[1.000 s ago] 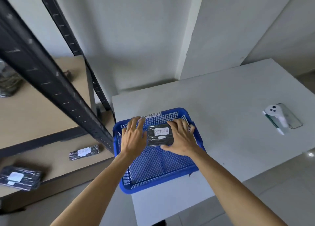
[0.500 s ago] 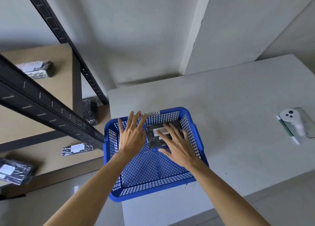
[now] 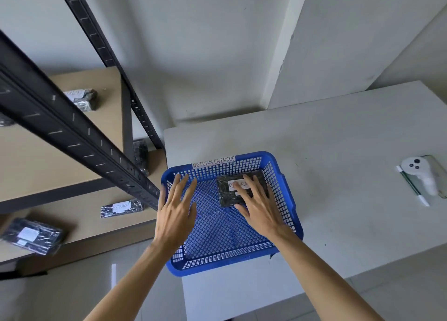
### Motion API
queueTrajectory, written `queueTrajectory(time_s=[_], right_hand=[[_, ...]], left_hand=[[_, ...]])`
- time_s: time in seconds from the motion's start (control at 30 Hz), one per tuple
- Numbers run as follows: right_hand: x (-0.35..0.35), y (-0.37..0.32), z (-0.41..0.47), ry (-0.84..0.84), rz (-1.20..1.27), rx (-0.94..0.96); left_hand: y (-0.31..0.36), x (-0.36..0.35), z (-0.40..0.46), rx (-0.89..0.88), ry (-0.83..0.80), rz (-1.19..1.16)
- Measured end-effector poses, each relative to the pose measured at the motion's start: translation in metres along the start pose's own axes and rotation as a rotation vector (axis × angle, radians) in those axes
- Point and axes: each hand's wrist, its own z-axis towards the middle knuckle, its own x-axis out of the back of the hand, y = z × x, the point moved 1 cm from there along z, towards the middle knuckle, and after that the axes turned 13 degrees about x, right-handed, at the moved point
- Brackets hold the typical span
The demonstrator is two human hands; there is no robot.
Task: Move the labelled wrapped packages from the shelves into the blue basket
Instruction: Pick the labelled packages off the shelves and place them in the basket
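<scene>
Am seeing wrapped package [image 3: 238, 190] lying in far right corner of blue basket [image 3: 287, 201] on bench [image 3: 338, 139]. Right hand [image 3: 260, 205] resting flat on it, fingers straight, likely seating it. Left hand [image 3: 175, 208] hovering spread, gripping nothing. More packages [image 3: 122, 207] waiting on shelves [image 3: 79, 226].

A blue basket [image 3: 286, 199] of open plastic mesh sits at the lower centre of the frame, on the near left corner of a table. A white label reading "RETURN OVERDUE" is on its far rim. Inside, in the far right corner, a black wrapped package [image 3: 227, 193] lies flat with a white label reading "RETURN" facing up.

On the lower shelf at the left of the frame, a narrow RETURN-labelled package [image 3: 122, 207] lies flat, and a larger labelled package [image 3: 31, 237] lies nearer the left edge. A dark wrapped package [image 3: 140, 155] stands by the shelf post. On the upper shelf lies another labelled package [image 3: 82, 99].
</scene>
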Motion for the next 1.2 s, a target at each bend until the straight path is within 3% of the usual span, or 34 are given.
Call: queueTrajectory(time_s=[0.17,0.33,0.6,0.9,1.2], right_hand=[[0.01,-0.012,-0.004,-0.019,0.043,-0.112],[0.013,-0.02,-0.006,-0.006,0.048,-0.155],[0.012,-0.031,-0.001,-0.001,-0.001,-0.205],[0.012,-0.062,0.003,-0.084,0.082,-0.159],[0.076,-0.12,-0.01,0.296,0.024,-0.113]], left_hand=[[-0.031,0.003,-0.053,0.094,-0.018,-0.034],[-0.03,-0.001,-0.054,0.114,-0.019,-0.168],[-0.023,0.002,-0.055,0.145,0.001,-0.186],[-0.02,0.004,-0.055,0.14,-0.042,-0.163],[-0.043,0.066,-0.062,0.104,-0.037,-0.199]])
